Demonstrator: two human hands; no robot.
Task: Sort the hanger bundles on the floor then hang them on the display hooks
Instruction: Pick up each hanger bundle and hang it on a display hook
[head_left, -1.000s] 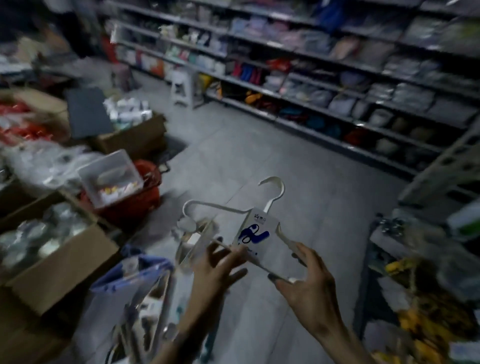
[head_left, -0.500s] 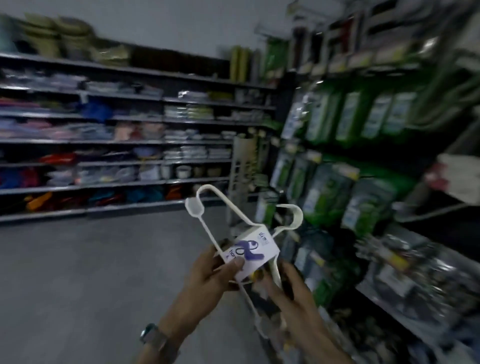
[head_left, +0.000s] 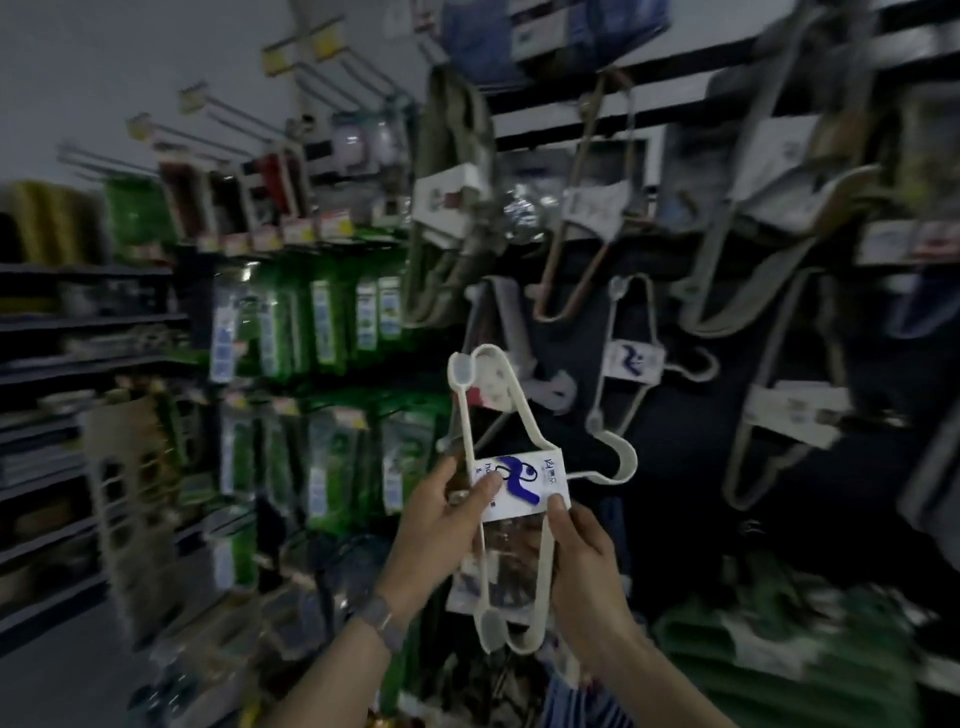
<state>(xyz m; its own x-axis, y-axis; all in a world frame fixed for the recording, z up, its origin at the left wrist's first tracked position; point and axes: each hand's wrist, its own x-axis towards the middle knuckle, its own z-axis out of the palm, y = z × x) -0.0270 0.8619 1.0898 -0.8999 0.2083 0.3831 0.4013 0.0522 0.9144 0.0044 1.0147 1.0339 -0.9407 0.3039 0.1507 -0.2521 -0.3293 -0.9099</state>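
A bundle of white hangers (head_left: 470, 415) with a white paper band printed in blue is held up in front of the display wall, turned on its side with its hook pointing right. My left hand (head_left: 441, 525) grips the band's left side, thumb on the label. My right hand (head_left: 584, 545) pinches the band's lower right corner and the hanger arm. A matching white bundle (head_left: 631, 358) hangs on the wall behind. Long bare display hooks (head_left: 218, 104) stick out at the upper left.
Beige and grey hanger bundles (head_left: 769, 244) hang across the upper right of the wall. Green packaged goods (head_left: 322, 322) fill the pegs to the left. Dark shelving (head_left: 78, 395) runs along the far left. Green packets (head_left: 789, 644) lie on a lower shelf at the right.
The view has swung from the floor and its boxes up to the display wall. Both hands have kept hold of the bundle and raised it, turning it on its side toward the hanging hangers.
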